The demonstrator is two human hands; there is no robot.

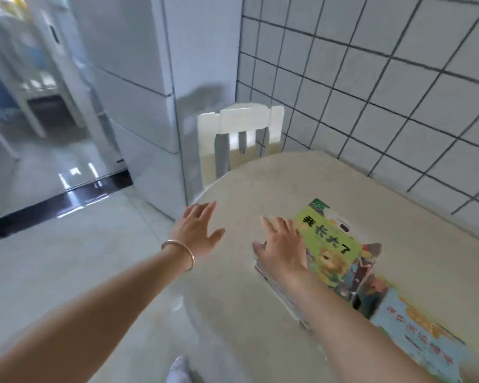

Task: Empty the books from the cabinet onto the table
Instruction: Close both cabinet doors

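**Books on the table, both hands flat and spread**

Lying on the pale beige, round-cornered table (260, 313), near the tiled wall: a loose stack of thin children's picture books (351, 275). On top, a green-covered book with black characters and a cartoon lion (328, 244). Partly under it, darker illustrated covers, fanned out toward the near side. Just beside the stack, closer to the camera, a light blue book with orange and red lettering (423, 335), flat on the tabletop.

Right hand (281, 248) resting palm-down on the left edge of the stack, fingers straight and spread, thumb out to the left; gripping nothing. Left hand (198, 229) apart from the books, over the table's left edge, fingers straight and fanned, thumb out; contact with the tabletop unclear. Thin metal bangle (179, 254) round the left wrist.

Beyond the table, a white slatted wooden chair (241, 131) pushed against the far edge. Left of it, a tall white glossy cabinet (138, 78).
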